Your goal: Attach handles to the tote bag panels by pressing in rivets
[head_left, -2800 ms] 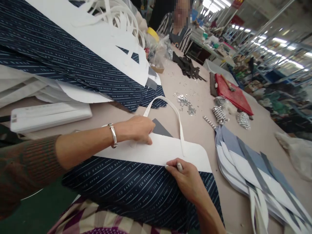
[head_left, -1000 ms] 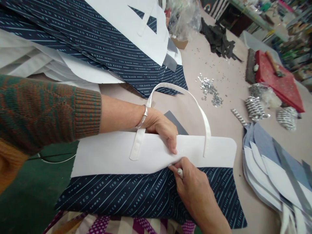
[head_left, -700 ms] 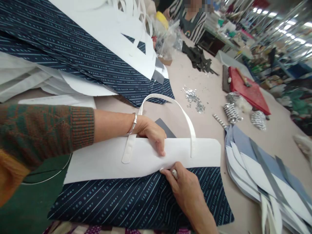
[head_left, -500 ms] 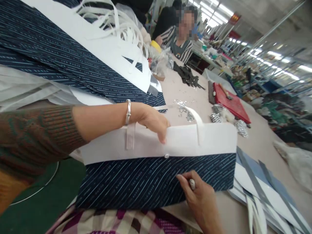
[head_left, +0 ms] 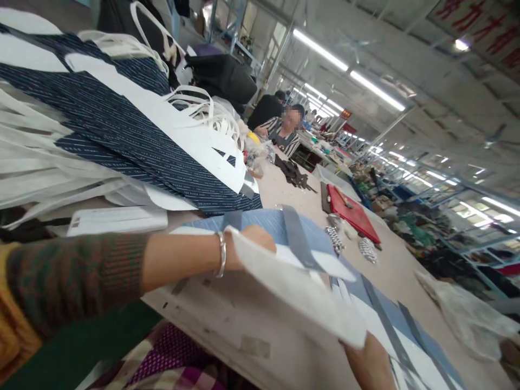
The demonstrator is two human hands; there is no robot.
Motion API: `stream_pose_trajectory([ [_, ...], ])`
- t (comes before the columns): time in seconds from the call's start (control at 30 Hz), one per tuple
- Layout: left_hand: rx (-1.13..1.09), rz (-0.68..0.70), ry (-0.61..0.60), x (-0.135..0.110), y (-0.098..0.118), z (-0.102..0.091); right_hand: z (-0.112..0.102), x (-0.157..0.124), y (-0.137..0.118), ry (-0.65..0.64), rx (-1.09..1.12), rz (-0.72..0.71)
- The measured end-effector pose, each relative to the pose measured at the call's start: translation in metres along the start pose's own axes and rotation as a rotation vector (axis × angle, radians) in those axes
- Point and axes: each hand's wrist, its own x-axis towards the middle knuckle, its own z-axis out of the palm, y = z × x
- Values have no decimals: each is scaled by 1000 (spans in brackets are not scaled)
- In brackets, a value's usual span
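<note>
A light-blue and white tote bag panel with grey strap strips is raised and tilted above the table. My left hand, a silver bracelet at its wrist, grips the panel near its middle; a white flap, smeared by motion, crosses in front of the wrist. At the flap's lower right end, my right hand is closed on the panel's edge, its fingers mostly hidden behind it. Further back on the left lie navy striped panels with white borders, stacked on each other.
White straps spread at the left beside a white box. More blue and white panels lie on the table at the right. Beyond are a red flat item, dark scraps, a plastic bag and a seated person.
The navy and white panel has left my hands and the lap side. Both hands now hold a light-blue and white one. The pen-like item in my right hand no longer shows; the view has tilted up.
</note>
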Motion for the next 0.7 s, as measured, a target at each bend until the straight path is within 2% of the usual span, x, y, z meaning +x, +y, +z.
stream_pose_trajectory([
  [0.13, 46, 5, -84, -38, 33, 67, -3, 19, -3, 15, -146, -37],
  [0.27, 85, 38, -97, -63, 43, 116, 4, 46, -22, 20, -217, -117],
  [0.33, 61, 26, -90, -72, 42, 128, 10, 67, -38, 26, -211, -161],
  [0.53, -86, -45, -60, -85, 41, 143, 34, 145, -102, 49, -232, -328],
  [0.7, -15, 1, 204, -85, 35, 172, 52, 193, -152, 11, -317, -486],
])
